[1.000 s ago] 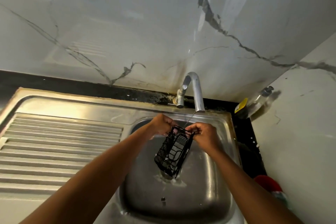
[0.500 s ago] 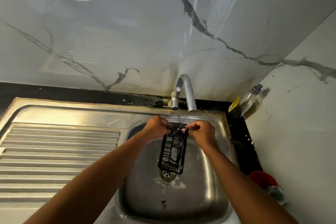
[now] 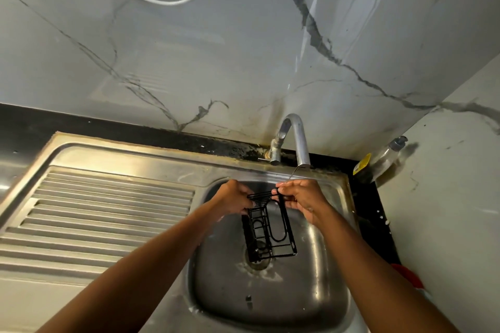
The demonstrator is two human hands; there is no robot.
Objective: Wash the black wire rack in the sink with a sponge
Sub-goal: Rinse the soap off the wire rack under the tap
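The black wire rack [image 3: 270,230] hangs upright over the steel sink basin [image 3: 319,292], its lower end above the drain. My left hand [image 3: 234,199] grips its upper left edge and my right hand [image 3: 301,199] grips its upper right corner. A thin stream of water runs from the curved tap [image 3: 296,138] onto the rack's top by my right fingers. No sponge is in view.
A ribbed steel draining board [image 3: 102,213] lies left of the basin. A clear soap bottle with a yellow label [image 3: 381,159] stands in the back right corner. Something red [image 3: 408,276] sits on the black counter at the right. Marble walls rise behind and to the right.
The rack has turned in my hands from tilted left to hanging nearly straight, its open face now toward me. Both hands stay under the tap.
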